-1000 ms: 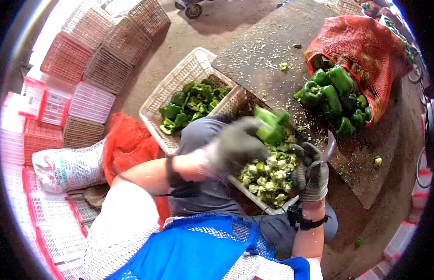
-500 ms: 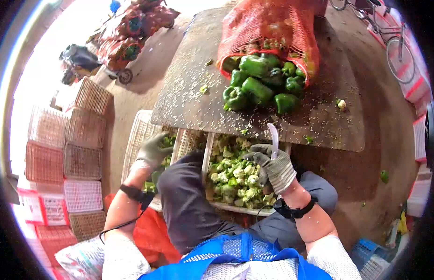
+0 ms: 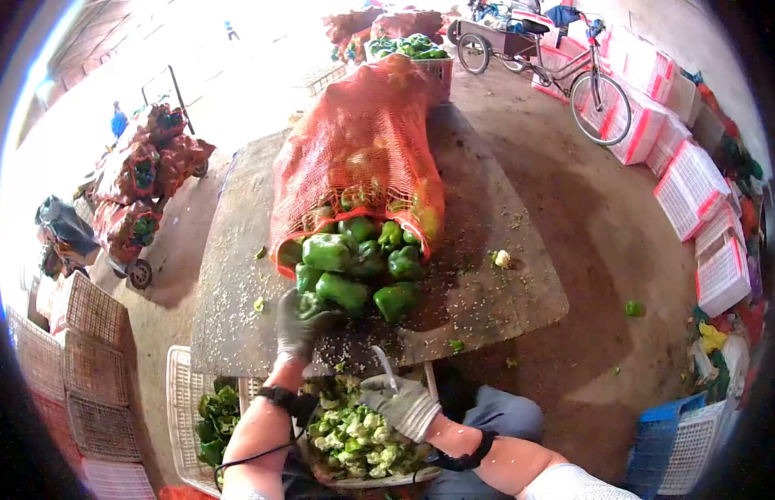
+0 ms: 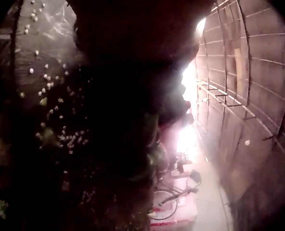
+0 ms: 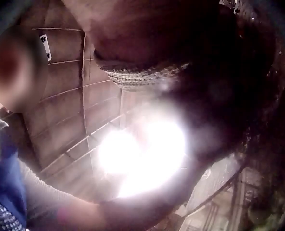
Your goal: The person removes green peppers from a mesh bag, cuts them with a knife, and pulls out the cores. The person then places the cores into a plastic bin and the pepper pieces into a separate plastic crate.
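Observation:
Green bell peppers [image 3: 343, 292] spill from the mouth of a red mesh sack [image 3: 354, 150] lying on the board. At the pile's front left, my gloved left hand [image 3: 300, 327] grips a pepper [image 3: 309, 305], its thumb along the near side and its fingers on the left. My gloved right hand [image 3: 404, 407] holds a small knife with a curved pale blade [image 3: 384, 363], the blade pointing up and away. Below that hand is a crate of pale green pepper cores [image 3: 354, 442]. Both wrist views are dark, and the held things are hidden there.
The grey board [image 3: 487, 308] is strewn with pale seeds. Left of my left forearm stands a white crate [image 3: 180, 408] with cut green pepper pieces [image 3: 216, 429]. Stacked crates [image 3: 95, 367] stand further left, and a tricycle [image 3: 562, 71] is parked at the back right.
My left hand let a cored green pepper go at the left crate, then moved up to the pepper pile. The right hand kept the knife above the core crate. The head view has tilted up.

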`<action>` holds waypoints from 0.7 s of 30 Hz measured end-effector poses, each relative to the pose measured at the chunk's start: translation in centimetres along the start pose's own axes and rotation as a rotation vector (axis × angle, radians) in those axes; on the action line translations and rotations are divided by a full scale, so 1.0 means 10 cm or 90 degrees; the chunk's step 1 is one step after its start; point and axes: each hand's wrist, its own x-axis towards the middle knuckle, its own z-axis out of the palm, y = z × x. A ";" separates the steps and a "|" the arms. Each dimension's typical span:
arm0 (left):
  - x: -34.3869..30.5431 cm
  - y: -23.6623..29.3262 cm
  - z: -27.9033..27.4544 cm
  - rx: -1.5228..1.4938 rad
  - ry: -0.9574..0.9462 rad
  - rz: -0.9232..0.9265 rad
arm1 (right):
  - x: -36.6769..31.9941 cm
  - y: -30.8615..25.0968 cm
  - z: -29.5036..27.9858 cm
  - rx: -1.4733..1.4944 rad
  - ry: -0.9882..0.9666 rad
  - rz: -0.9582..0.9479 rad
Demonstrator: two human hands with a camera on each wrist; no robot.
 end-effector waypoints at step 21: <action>-1.00 0.40 -0.43 -0.182 -0.184 -0.081 | -0.04 0.03 0.20 -0.119 0.032 -0.262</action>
